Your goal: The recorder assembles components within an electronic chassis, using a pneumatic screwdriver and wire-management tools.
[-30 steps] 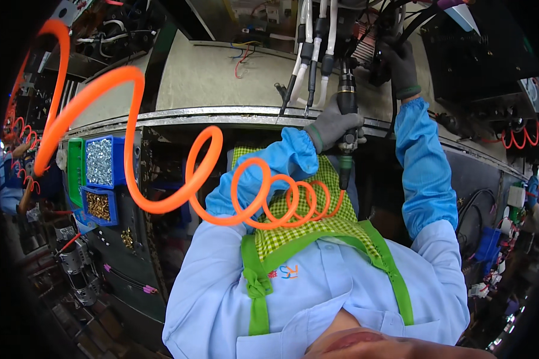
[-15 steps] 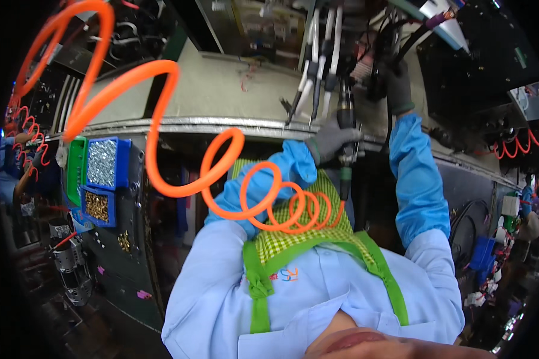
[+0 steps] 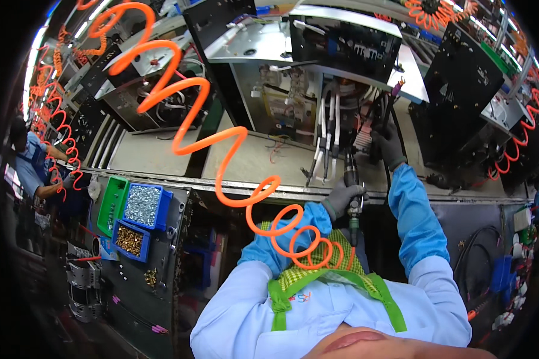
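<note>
My left hand (image 3: 345, 200), in a grey glove, is wrapped round an air-powered driver (image 3: 351, 179). The tool's nose points away from me into an open metal cabinet (image 3: 284, 102). A coiled orange air hose (image 3: 242, 143) runs to its near end. My right hand (image 3: 391, 148), also gloved, is closed on a black cable (image 3: 387, 113) with a purple end at the cabinet's right side. Its fingertips are partly hidden among dark parts. Several white cables with black sleeves (image 3: 324, 134) hang left of the driver's nose.
At left, blue bins of silver screws (image 3: 142, 203) and brass fittings (image 3: 129, 239) stand beside a green bin (image 3: 111, 206) on a dark side table (image 3: 144, 299). A metal-edged bench (image 3: 239, 170) runs across. Black panels (image 3: 461, 99) stand at right. A co-worker (image 3: 36, 167) is far left.
The view has tilted up and shifted left, showing more of the cabinets and bench. My left hand stays on the driver, and my right hand remains at the cable.
</note>
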### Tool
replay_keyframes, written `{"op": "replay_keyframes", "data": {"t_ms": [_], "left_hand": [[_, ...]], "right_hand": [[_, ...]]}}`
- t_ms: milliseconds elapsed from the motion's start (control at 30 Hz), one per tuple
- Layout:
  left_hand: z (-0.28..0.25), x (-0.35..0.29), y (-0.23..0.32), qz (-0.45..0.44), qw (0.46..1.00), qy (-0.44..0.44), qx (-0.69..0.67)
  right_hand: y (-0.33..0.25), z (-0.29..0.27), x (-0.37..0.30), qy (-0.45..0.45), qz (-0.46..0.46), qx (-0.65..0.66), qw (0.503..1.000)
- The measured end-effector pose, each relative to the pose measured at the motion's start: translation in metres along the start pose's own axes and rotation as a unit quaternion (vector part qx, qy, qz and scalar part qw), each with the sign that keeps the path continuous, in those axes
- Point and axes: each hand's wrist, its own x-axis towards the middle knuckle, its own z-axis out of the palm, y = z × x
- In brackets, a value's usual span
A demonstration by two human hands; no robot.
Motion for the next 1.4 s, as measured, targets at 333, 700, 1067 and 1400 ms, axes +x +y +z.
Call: {"op": "replay_keyframes", "data": {"t_ms": [333, 700, 1067, 1400], "left_hand": [[-0.019, -0.084, 0.097, -0.18, 0.969, -0.083, 0.15], [-0.086, -0.308, 0.157, -0.064, 0.985, 0.085, 0.136], [-0.318, -0.433, 0.285, 0.389, 0.842, 0.369, -0.06], [-0.445, -0.484, 0.29, 0.453, 0.751, 0.469, -0.107]], "right_hand": [[-0.03, -0.002, -0.003, -0.085, -0.003, -0.042, 0.995], [-0.038, 0.011, -0.005, -0.101, -0.128, -0.373, 0.913], [-0.077, 0.019, -0.007, 0.074, -0.176, -0.224, 0.956], [-0.084, 0.016, -0.029, 0.03, -0.216, -0.128, 0.967]]}}
